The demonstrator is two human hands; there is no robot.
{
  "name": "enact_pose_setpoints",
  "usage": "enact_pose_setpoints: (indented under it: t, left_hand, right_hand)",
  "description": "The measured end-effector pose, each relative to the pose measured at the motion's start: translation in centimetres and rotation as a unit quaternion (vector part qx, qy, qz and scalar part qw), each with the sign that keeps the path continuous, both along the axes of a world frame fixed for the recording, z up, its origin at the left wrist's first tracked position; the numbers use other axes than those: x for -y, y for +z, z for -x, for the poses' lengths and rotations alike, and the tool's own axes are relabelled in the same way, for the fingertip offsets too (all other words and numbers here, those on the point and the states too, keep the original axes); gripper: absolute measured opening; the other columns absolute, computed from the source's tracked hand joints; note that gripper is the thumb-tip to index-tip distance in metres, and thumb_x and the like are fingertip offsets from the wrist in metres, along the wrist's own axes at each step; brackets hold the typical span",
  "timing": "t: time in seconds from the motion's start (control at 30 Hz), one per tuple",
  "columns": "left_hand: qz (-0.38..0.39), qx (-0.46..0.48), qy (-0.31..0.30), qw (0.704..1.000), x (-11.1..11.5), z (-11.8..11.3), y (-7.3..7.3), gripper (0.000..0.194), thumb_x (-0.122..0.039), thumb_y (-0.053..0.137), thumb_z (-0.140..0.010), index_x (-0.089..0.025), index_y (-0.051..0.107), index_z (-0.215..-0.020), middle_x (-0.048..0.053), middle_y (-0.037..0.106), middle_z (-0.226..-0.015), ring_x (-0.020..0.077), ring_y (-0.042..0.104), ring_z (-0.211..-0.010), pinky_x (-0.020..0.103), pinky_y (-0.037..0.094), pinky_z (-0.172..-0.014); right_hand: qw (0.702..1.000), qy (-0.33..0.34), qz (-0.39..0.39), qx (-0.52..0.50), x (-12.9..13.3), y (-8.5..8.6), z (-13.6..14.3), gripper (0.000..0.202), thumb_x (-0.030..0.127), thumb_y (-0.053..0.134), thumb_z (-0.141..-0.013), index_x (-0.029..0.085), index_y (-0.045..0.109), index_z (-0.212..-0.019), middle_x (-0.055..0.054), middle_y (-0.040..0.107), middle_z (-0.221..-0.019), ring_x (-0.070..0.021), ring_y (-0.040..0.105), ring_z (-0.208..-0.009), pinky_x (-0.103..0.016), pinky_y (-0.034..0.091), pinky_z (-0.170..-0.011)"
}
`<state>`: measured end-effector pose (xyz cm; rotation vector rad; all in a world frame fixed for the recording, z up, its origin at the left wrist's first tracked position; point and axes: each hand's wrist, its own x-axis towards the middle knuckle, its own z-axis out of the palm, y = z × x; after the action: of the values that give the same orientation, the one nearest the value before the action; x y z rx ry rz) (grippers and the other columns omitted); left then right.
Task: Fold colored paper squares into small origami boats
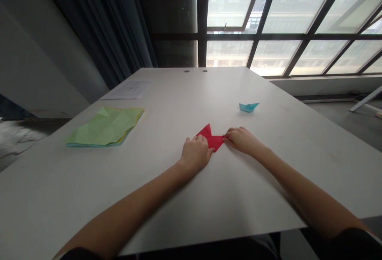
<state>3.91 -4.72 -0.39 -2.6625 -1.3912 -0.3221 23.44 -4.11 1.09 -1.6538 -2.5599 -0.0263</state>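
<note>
While left hand [195,152] grips red paper [216,143], right hand [239,139] pinches three-o'clock tip; likely light, easily creased: hold by folded edges.

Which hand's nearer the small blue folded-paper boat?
Right. The right hand is on the near side of the small blue folded-paper boat, not touching it. The left hand is farther left and nearer the person, on the red folded paper.

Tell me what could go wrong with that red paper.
The right hand is at the right tip of the red paper and the left hand rests on its left side; a hard pull might tear it. The left hand also hides part of it, so a crooked fold could go unnoticed.
</note>
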Motion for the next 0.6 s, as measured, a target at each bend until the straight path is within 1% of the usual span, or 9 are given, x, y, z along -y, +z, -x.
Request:
enact_pose_setpoints:
  t: [0.07,0.17,0.23,0.3,0.37,0.43,0.5,0.6]
  left_hand:
    - [-0.002,0.001,0.006,1.000,0.0,0.1,0.0,0.045,-0.050,0.037,-0.082,-0.010,0.058,-0.090,0.015,0.058,-0.087,0.0268,0.055,-0.080,0.040,0.037,-0.071]
    - [-0.006,0.004,-0.015,1.000,-0.2,0.6,-0.1,0.044,-0.049,0.038,-0.082,-0.011,0.058,-0.091,0.015,0.059,-0.087,0.0265,0.055,-0.083,0.040,0.037,-0.076]
    - [-0.008,0.014,-0.039,0.999,-0.4,0.9,-0.2,0.043,-0.047,0.039,-0.082,-0.011,0.058,-0.095,0.015,0.059,-0.090,0.0266,0.054,-0.088,0.041,0.036,-0.080]
    - [-0.004,0.028,-0.068,0.997,-0.7,1.3,-0.3,0.041,-0.045,0.040,-0.082,-0.013,0.057,-0.101,0.015,0.059,-0.096,0.0263,0.053,-0.094,0.042,0.036,-0.085]
    - [0.009,0.039,-0.108,0.993,-1.0,1.5,-0.3,0.040,-0.043,0.043,-0.081,-0.014,0.055,-0.107,0.014,0.058,-0.103,0.0251,0.052,-0.099,0.041,0.035,-0.089]
    - [0.025,0.047,-0.153,0.987,-1.2,1.6,-0.3,0.039,-0.041,0.045,-0.081,-0.017,0.054,-0.110,0.012,0.056,-0.108,0.0235,0.050,-0.104,0.040,0.034,-0.092]
    - [0.038,0.054,-0.185,0.980,-1.2,1.6,-0.3,0.038,-0.039,0.045,-0.081,-0.019,0.053,-0.111,0.010,0.055,-0.111,0.0225,0.048,-0.107,0.040,0.033,-0.094]
    - [0.044,0.060,-0.195,0.978,-1.2,1.7,-0.3,0.037,-0.039,0.045,-0.081,-0.019,0.053,-0.112,0.010,0.055,-0.112,0.0224,0.048,-0.108,0.041,0.033,-0.094]
  right_hand:
    - [1.000,-0.009,-0.005,0.005,-0.1,0.1,-0.3,0.033,0.030,0.039,-0.086,0.017,0.067,-0.074,-0.010,0.066,-0.077,-0.0186,0.059,-0.072,-0.031,0.036,-0.067]
    - [1.000,-0.010,-0.019,-0.005,-0.4,-0.1,-0.5,0.037,0.032,0.038,-0.087,0.016,0.065,-0.067,-0.010,0.065,-0.073,-0.0195,0.058,-0.071,-0.031,0.037,-0.068]
    - [0.999,-0.012,-0.028,-0.044,-0.7,-0.6,-0.8,0.036,0.034,0.037,-0.087,0.017,0.066,-0.073,-0.009,0.065,-0.077,-0.0196,0.057,-0.076,-0.031,0.037,-0.072]
    - [0.995,-0.022,-0.031,-0.095,-1.1,-1.3,-1.0,0.035,0.035,0.035,-0.088,0.018,0.066,-0.088,-0.009,0.065,-0.089,-0.0195,0.055,-0.084,-0.031,0.037,-0.077]
    - [0.991,-0.048,-0.029,-0.121,-1.4,-2.0,-1.2,0.037,0.037,0.033,-0.088,0.019,0.061,-0.104,-0.009,0.061,-0.104,-0.0205,0.052,-0.094,-0.033,0.036,-0.083]
    - [0.989,-0.084,-0.024,-0.119,-1.6,-2.5,-1.3,0.040,0.042,0.032,-0.088,0.021,0.055,-0.114,-0.009,0.056,-0.114,-0.0230,0.049,-0.101,-0.037,0.035,-0.085]
    - [0.988,-0.108,-0.019,-0.112,-1.6,-2.8,-1.3,0.043,0.046,0.034,-0.086,0.023,0.052,-0.116,-0.008,0.053,-0.119,-0.0252,0.046,-0.103,-0.039,0.034,-0.086]
    - [0.986,-0.111,-0.020,-0.124,-1.5,-2.9,-1.2,0.040,0.047,0.038,-0.083,0.024,0.057,-0.110,-0.007,0.054,-0.116,-0.0252,0.046,-0.102,-0.040,0.034,-0.086]
